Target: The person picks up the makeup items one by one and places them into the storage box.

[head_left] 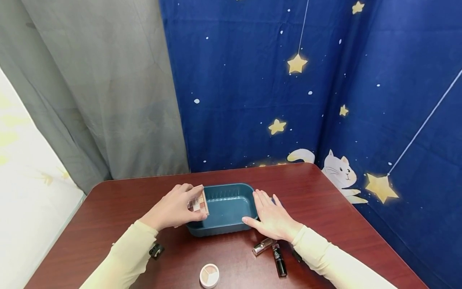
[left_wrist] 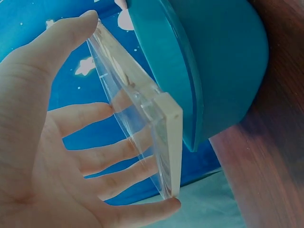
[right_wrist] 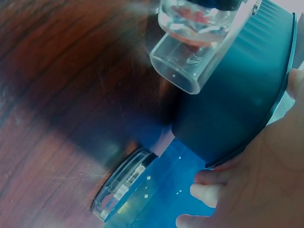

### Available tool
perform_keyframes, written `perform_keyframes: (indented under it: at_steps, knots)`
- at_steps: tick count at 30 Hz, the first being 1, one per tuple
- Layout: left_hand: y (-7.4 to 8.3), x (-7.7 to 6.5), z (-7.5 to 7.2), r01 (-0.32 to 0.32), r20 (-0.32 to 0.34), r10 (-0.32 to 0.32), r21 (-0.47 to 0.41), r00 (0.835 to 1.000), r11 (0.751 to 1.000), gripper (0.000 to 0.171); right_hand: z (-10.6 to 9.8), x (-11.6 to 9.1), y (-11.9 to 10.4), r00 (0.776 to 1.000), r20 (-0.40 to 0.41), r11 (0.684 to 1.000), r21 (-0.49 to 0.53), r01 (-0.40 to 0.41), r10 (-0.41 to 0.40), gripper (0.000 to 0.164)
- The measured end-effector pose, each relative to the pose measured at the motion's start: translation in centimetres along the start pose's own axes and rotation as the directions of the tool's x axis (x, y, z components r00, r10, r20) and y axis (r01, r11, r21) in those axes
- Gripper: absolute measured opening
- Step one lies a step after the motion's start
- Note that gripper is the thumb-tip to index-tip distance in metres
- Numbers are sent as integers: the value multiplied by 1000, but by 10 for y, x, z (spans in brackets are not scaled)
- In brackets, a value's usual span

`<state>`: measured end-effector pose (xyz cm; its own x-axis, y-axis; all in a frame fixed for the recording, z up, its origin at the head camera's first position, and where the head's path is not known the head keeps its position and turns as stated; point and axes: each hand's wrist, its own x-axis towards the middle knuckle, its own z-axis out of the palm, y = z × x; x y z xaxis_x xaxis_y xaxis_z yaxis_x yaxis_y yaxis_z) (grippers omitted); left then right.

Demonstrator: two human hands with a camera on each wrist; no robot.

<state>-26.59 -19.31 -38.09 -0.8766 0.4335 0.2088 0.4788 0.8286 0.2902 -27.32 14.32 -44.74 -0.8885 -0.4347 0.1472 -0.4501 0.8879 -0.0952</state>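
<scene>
My left hand [head_left: 177, 206] grips an eyeshadow palette [head_left: 199, 203] by its edges, thumb on one edge and fingers on the opposite one. The palette is tilted over the left end of a teal plastic basin [head_left: 231, 210]. In the left wrist view its clear lid [left_wrist: 126, 107] faces my palm, and the pale base faces the basin's wall [left_wrist: 223, 71]. My right hand [head_left: 272, 218] rests on the basin's right end, fingers straight along the rim and thumb at the near corner. Nothing shows inside the basin.
A silver lipstick tube [head_left: 262, 246] and a black tube [head_left: 279, 261] lie near my right forearm. A round three-shade pan [head_left: 209, 275] sits at the front. Beside the basin, the right wrist view shows a clear-ended tube [right_wrist: 178, 64] and a clear-lidded compact [right_wrist: 126, 183].
</scene>
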Motion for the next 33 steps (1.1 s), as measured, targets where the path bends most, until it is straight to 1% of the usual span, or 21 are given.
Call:
perform_keyframes:
  at_steps: [7,17,23,28,33]
  knots:
    - [-2,13,4,31,29,-30,-14,999,999,91,0,0,0,1000,8,1000,-8,-6,6,109]
    - [1,31,13,20,54,-19,-4,998,1000,90,0,0,1,1000,6,1000,-10,-8,8,108]
    - [2,41,19,19,76,-20,21,997,1000,90,-1,0,0,1000,13,1000,-16,-14,14,108]
    - [1,47,26,19,98,-24,48,995,999,89,0,1,0,1000,17,1000,-17,-13,14,109]
    - [1,52,30,11,100,-18,69,995,998,88,0,1,0,1000,9,1000,-20,-6,6,108]
